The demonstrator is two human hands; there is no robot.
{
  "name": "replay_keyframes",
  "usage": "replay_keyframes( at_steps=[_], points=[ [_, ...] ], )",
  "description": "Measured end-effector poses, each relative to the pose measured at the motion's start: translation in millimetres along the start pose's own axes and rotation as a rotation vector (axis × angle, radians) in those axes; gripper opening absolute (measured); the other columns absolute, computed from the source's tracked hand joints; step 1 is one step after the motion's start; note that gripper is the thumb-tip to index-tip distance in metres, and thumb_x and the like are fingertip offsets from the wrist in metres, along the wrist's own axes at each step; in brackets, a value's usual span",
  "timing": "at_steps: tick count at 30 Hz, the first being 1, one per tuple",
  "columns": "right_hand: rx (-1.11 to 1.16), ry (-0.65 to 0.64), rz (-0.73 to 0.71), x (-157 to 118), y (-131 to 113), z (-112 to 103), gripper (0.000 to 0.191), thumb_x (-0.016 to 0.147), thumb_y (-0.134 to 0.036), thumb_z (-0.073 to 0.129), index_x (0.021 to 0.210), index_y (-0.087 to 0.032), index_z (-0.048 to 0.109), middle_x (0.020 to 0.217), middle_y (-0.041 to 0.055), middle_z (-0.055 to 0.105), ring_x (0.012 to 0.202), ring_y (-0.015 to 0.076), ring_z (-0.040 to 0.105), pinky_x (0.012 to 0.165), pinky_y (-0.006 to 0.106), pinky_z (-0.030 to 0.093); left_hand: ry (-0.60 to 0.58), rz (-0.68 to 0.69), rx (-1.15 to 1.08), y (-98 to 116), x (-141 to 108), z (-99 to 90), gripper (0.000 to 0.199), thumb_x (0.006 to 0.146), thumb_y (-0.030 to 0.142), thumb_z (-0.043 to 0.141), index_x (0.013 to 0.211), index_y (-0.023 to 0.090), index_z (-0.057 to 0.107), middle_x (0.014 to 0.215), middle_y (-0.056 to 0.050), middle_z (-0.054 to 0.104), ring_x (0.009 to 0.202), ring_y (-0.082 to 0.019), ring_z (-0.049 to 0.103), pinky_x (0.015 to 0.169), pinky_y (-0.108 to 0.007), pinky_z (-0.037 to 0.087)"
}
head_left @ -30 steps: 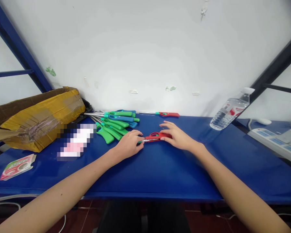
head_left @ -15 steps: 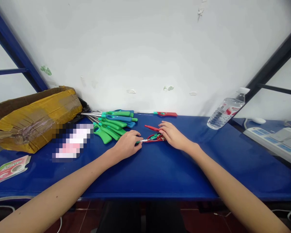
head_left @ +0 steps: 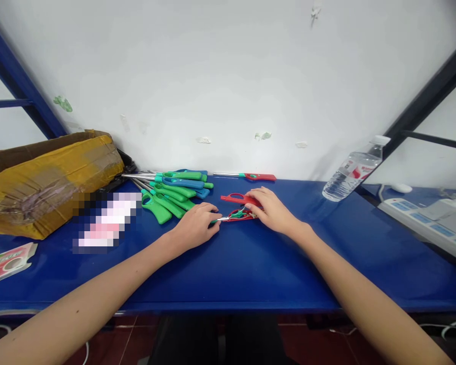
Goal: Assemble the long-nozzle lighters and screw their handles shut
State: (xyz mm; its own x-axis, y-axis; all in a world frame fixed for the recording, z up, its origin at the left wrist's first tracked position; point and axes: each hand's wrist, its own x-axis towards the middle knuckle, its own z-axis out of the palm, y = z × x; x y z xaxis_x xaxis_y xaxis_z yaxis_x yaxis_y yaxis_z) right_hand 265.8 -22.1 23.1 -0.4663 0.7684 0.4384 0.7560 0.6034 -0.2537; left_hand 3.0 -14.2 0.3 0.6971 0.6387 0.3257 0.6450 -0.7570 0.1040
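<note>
A red gas lighter lies opened in two on the table between my hands. Its lower red half point(head_left: 244, 218) holds green and metal inner parts. My left hand point(head_left: 195, 226) is closed at the lighter's left end, around a slim metal and dark green piece; the fingertips partly hide it. My right hand point(head_left: 272, 208) pinches the loose red casing half point(head_left: 235, 198) and tilts it up just behind the lower half. A pile of green and blue gas lighters point(head_left: 175, 191) lies left of centre. One whole red lighter point(head_left: 260, 177) rests against the wall.
A taped cardboard box point(head_left: 64, 177) stands at the left on the blue table point(head_left: 228, 274), with a torn pink and green package point(head_left: 9, 263) in front. To the right are a water bottle point(head_left: 351, 172) and a white power strip point(head_left: 414, 218).
My right hand has turned the loose red casing half and lifted it back from the lower half, so more of its side shows. My left hand has stayed at the lighter's left end.
</note>
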Motion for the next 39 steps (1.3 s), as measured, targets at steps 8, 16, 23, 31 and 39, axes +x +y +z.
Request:
replay_keyframes(
  at_steps=[8,16,23,31,39],
  points=[
    [-0.065,0.020,0.011,1,-7,-5,0.041,0.101,-0.041,0.038,0.108,-0.018,0.070,0.094,0.0106,0.074,0.090,0.0265,0.062,0.092,0.044,0.044,-0.001,0.005,0.003,0,0,-2.4,0.029,0.095,0.024,0.051,0.111,0.019,0.074,0.116,-0.011,0.068,0.110,-0.026,0.062,0.097,-0.040,0.050],
    [-0.118,0.053,0.077,0,-4,-5,0.039,0.099,-0.044,0.043,0.108,-0.018,0.070,0.079,0.0078,0.071,0.083,0.0252,0.062,0.091,0.043,0.044,-0.005,0.010,0.000,0,1,-2.4,0.028,0.094,0.022,0.052,0.109,0.017,0.075,0.116,-0.012,0.067,0.112,-0.028,0.061,0.098,-0.042,0.050],
    [-0.109,0.040,0.091,0,2,-8,0.036,0.099,-0.041,0.042,0.096,-0.020,0.070,0.067,0.0028,0.065,0.071,0.0207,0.060,0.097,0.044,0.042,0.004,0.012,-0.009,0,0,-3.5,0.027,0.092,0.021,0.053,0.107,0.019,0.076,0.118,-0.012,0.067,0.116,-0.029,0.059,0.100,-0.045,0.049],
    [-0.040,0.052,0.200,2,7,-14,0.044,0.099,-0.047,0.039,0.084,-0.019,0.070,0.066,0.0037,0.066,0.065,0.0198,0.059,0.067,0.032,0.042,0.000,0.025,-0.049,-3,0,-5.0,0.028,0.092,0.021,0.053,0.107,0.019,0.076,0.119,-0.013,0.066,0.115,-0.029,0.059,0.100,-0.045,0.050],
    [-0.016,0.211,0.370,2,18,-5,0.037,0.097,-0.046,0.047,0.081,-0.021,0.067,0.062,0.0018,0.068,0.061,0.0194,0.062,0.062,0.030,0.041,0.002,0.095,-0.060,-3,0,-5.1,0.027,0.093,0.021,0.053,0.108,0.019,0.075,0.120,-0.012,0.066,0.116,-0.028,0.059,0.099,-0.043,0.050]
  ],
)
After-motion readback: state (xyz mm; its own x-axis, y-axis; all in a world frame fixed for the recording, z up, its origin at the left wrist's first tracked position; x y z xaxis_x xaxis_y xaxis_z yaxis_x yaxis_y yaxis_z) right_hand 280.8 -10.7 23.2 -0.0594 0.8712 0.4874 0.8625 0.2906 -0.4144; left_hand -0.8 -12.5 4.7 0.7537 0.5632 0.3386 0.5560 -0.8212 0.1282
